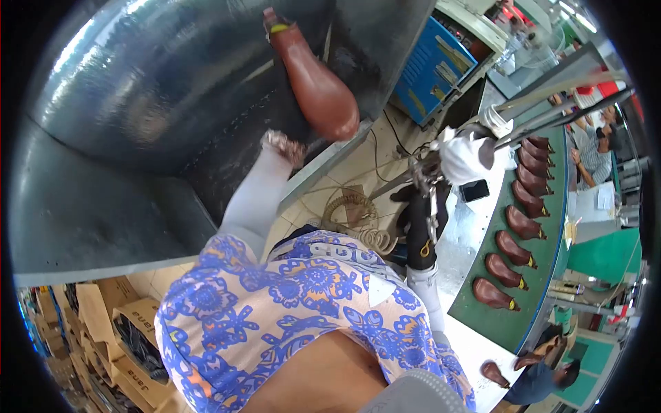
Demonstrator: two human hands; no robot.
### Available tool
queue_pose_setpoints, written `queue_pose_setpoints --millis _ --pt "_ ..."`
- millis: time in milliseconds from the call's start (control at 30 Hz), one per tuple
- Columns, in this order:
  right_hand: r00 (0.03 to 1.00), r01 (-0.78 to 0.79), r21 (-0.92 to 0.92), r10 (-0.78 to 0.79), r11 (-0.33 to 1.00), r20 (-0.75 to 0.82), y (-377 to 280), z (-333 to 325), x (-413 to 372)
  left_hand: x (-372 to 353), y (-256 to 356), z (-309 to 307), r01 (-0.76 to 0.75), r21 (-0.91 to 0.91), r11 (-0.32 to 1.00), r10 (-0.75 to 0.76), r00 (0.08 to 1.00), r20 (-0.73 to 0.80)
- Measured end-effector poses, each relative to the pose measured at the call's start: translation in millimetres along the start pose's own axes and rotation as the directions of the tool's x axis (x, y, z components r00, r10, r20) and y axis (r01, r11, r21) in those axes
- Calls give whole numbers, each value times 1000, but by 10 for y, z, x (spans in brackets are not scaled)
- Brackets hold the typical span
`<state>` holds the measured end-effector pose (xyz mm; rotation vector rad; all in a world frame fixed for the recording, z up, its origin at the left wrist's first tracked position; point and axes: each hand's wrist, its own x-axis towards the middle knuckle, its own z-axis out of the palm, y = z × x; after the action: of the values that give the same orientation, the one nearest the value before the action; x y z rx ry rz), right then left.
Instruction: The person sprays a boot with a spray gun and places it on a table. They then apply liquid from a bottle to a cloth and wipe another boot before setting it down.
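A reddish-brown shoe form with a yellow patch at its narrow end hangs or stands inside the dark metal booth; its support is hard to make out. Just below its rounded end is my left hand, stained and smeared by motion, with its fingers not clear and contact with the shoe form uncertain. On the right, beyond a pale sleeve, my right hand looks dark and closed around a metal tool. A white cloth-like wrapping covers something just past the tool.
Several brown shoe forms line a green-topped table. A phone lies beside them. A blue panelled machine stands ahead, a coiled hose is low down, and cartons are at lower left. Other people are at the right.
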<state>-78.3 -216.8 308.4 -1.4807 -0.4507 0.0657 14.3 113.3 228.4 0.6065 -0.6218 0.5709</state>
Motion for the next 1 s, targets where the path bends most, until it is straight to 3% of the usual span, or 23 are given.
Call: queue_pose_setpoints --millis 200,233,267,333,367,467,533,567,600,767,867,933,1000 --pt "970 137 -64 -121 988 212 23 103 -22 578 295 -390 58 339 939 26 971 -238" --pt "960 163 -90 -137 983 243 47 107 1 592 362 217 -64 224 972 35 990 134" --pt "961 159 -91 -133 983 243 8 117 37 633 333 467 -62 224 972 34 991 130" --pt "943 228 -51 -208 972 260 -165 131 101 663 258 734 -83 329 941 154 968 -199" --pt "982 89 -12 -86 996 170 -203 157 74 702 243 781 -85 327 941 173 953 -249" --pt "983 102 -14 -99 995 152 -145 115 66 741 249 900 -113 296 948 198 941 -276" --pt "986 -23 -39 30 999 163 -123 46 -3 768 252 953 -129 285 950 212 936 -282" --pt "972 104 -17 -98 994 216 20 11 -2 784 247 969 -136 278 951 217 934 -284" --pt "965 137 -24 -128 990 229 -48 41 -22 797 244 990 -145 274 951 225 931 -288" --pt "992 91 -55 -85 994 95 -196 100 -19 843 232 1081 -188 253 949 262 916 -303" --pt "980 169 -121 -153 978 130 -69 33 -49 867 214 1136 -229 235 945 298 899 -322" --pt "962 192 -12 -186 981 202 -13 -42 -17 885 196 1173 -264 218 939 327 881 -341" --pt "927 373 -371 -359 851 109 185 -148 58 885 165 1243 -300 211 930 359 862 -357"
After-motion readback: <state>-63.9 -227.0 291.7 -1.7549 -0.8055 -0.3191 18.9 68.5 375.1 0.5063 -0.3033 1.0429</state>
